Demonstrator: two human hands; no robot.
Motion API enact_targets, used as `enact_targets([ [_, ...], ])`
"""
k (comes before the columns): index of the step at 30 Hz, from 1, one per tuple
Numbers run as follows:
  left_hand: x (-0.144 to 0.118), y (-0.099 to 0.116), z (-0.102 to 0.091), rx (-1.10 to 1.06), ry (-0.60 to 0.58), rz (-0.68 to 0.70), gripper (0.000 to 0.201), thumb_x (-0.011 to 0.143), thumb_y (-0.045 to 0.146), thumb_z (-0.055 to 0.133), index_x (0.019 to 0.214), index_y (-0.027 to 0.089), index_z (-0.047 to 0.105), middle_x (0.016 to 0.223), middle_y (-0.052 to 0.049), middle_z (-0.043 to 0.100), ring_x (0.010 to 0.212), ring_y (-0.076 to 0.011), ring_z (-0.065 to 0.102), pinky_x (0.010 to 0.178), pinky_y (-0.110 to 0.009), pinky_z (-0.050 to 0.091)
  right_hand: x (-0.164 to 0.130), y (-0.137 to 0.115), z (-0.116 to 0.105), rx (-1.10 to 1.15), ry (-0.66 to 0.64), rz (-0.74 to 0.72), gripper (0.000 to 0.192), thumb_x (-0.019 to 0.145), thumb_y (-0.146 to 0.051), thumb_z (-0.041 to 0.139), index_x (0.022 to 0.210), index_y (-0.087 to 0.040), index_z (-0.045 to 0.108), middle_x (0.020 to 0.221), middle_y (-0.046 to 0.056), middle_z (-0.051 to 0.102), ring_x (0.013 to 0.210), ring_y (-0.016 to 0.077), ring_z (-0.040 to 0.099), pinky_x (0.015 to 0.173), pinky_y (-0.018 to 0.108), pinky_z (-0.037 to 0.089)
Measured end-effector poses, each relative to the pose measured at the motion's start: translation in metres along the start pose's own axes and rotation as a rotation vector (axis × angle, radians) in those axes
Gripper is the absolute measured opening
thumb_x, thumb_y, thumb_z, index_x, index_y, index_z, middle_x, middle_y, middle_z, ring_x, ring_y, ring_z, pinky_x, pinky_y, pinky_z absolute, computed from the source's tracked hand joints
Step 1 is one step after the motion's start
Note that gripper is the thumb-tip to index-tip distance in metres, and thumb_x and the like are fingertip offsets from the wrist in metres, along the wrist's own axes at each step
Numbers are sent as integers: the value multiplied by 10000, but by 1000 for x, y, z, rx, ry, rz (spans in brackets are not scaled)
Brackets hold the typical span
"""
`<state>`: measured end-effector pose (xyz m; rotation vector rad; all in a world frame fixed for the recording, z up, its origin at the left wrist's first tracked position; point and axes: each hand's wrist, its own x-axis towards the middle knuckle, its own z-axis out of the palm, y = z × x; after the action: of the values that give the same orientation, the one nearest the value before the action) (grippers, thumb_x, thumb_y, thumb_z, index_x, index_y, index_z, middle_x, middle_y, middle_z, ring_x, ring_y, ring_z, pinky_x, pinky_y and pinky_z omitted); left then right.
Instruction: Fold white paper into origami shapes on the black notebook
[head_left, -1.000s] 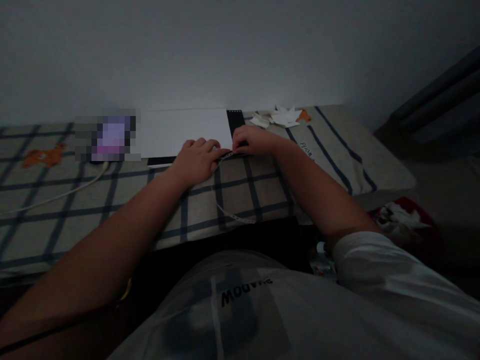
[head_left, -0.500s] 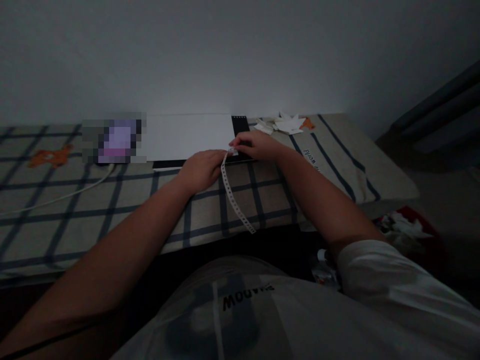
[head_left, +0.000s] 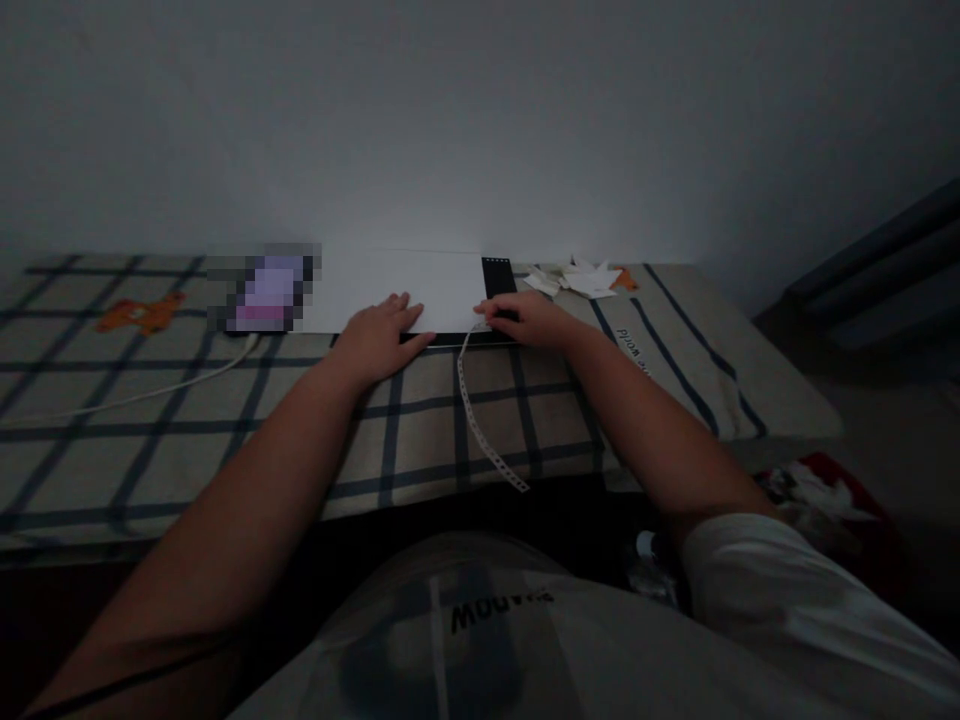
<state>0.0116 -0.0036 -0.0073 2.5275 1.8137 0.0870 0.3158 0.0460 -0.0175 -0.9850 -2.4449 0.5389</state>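
Note:
White paper (head_left: pixel 405 280) lies on the checked cloth, with a black strip (head_left: pixel 498 275) showing past its right end and along its front edge. My left hand (head_left: pixel 382 338) rests flat on the paper's front edge, fingers spread. At the paper's front right corner, my right hand (head_left: pixel 525 318) pinches the upper end of a thin white paper strip punched with a row of holes (head_left: pixel 474 415). That strip curves down over the cloth toward my lap. The pinched end is partly hidden by my fingers.
Left of the paper is a phone (head_left: pixel 270 292), its screen blurred, with a white cable (head_left: pixel 180 383). Orange scraps (head_left: pixel 141 314) lie farther left. White paper scraps (head_left: pixel 589 277) sit to the right. Below right stand a clear bottle (head_left: pixel 651 570) and a red bin (head_left: pixel 825 500) holding scraps.
My left hand has moved left, away from the punched strip, and its fingers have spread on the paper. My right hand keeps its pinch at the corner. The camera view has shifted slightly.

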Motion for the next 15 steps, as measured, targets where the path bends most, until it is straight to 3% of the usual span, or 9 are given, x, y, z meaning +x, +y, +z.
enact_targets([
  [5, -1, 10, -2, 1, -18, 18, 659, 1224, 447, 490, 1794, 117, 514, 1909, -213, 398, 1792, -349, 385, 1456, -484, 341, 0, 0, 0, 1, 8, 49, 134, 1053, -176, 670, 1039, -229, 792, 1445, 120, 852, 1354, 305, 775, 1205, 481, 573],
  [9, -2, 16, 3, -19, 18, 65, 638, 1221, 414, 491, 1776, 102, 535, 1895, -231, 410, 1787, -381, 388, 1455, -547, 344, 0, -3, 1, -31, -16, 71, 129, 1069, -204, 668, 998, -244, 769, 1350, 99, 879, 1276, 299, 791, 1173, 469, 585],
  [15, -2, 29, 8, -29, 29, 120, 618, 1222, 372, 481, 1786, 123, 522, 1892, -231, 415, 1774, -382, 415, 1440, -560, 373, 0, 0, 0, -63, -23, 74, 138, 1073, -227, 640, 1014, -243, 764, 1406, 119, 865, 1344, 320, 775, 1200, 489, 574],
])
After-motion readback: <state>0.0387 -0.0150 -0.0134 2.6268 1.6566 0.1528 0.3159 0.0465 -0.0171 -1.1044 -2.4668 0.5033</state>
